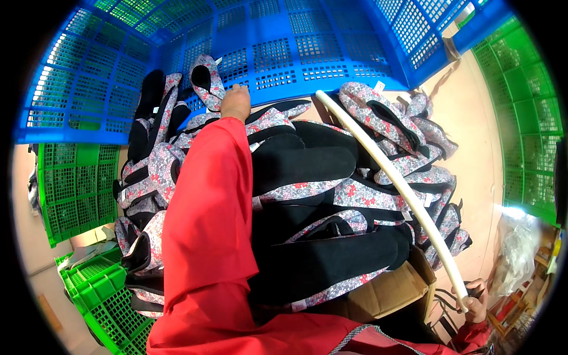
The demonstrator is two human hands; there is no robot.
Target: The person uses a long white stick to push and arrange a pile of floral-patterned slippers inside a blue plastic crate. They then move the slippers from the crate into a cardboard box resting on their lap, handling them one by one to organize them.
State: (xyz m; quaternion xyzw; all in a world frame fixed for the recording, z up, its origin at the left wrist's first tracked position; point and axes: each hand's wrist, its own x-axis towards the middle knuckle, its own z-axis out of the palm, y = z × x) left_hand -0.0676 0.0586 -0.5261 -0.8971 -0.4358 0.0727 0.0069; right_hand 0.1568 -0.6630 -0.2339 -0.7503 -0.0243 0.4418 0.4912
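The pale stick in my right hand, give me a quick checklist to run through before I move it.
1. Right hand gripping the stick: ok, fingers closed around its lower end.
2. Stick away from the slippers: not ok, it crosses over the pile in this view.
3. Far end clear of the blue crate: cannot tell, it ends near the crate's edge.
4. Left hand holding the nearby floral slipper: cannot tell, the fingers are mostly hidden.
5. Stick apart from the clear plastic bag: ok, there is a gap.
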